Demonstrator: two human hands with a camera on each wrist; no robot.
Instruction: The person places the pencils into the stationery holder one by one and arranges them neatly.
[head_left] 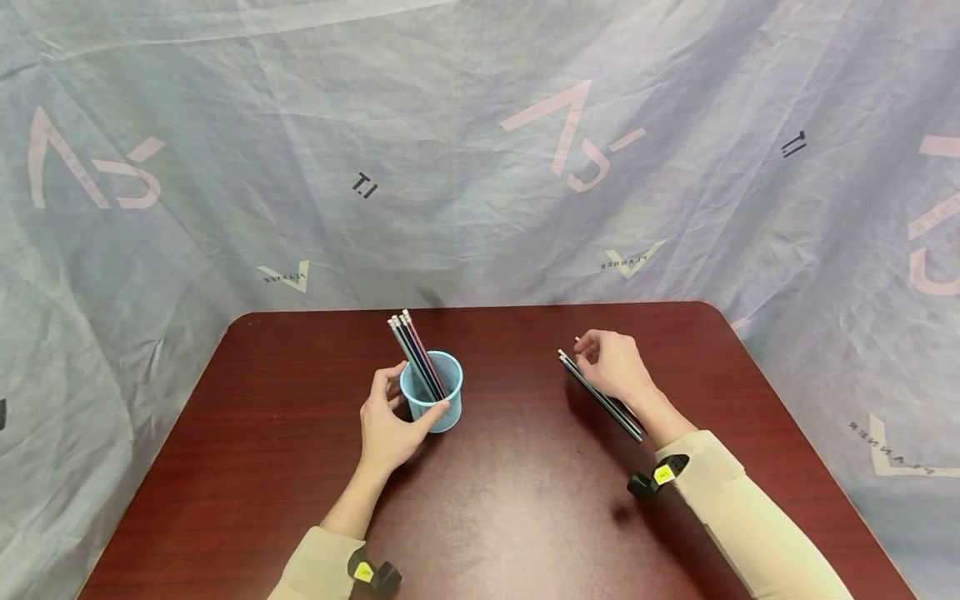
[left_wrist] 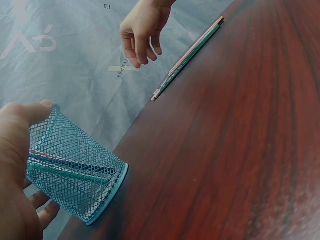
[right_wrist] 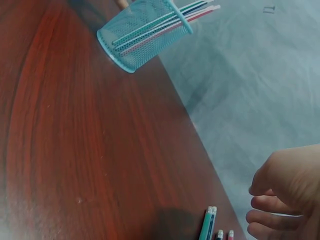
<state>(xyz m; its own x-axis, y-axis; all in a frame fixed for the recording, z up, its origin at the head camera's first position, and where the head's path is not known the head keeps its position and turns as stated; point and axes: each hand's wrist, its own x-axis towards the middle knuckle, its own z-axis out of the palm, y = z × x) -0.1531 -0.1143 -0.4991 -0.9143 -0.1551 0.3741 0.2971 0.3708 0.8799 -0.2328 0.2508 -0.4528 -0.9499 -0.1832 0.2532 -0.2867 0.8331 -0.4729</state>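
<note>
A light blue mesh pencil cup (head_left: 437,385) stands upright on the table with several pencils (head_left: 416,354) leaning in it, eraser ends up. My left hand (head_left: 392,425) grips the cup, thumb on the near side and fingers round the far left. In the left wrist view, the pencils inside show through the mesh (left_wrist: 75,165). Several more pencils (head_left: 603,400) lie close together on the table at the right. Just above them hovers my right hand (head_left: 613,365), its fingers loosely bent. Both wrist views show it apart from the pencils, with nothing visible in its grasp.
The dark red wooden table (head_left: 495,500) carries both groups of pencils. A grey printed cloth (head_left: 450,167) hangs behind and beside it. Each wrist wears a small black camera, one on the left sleeve (head_left: 300,567) and one on the right sleeve (head_left: 750,525).
</note>
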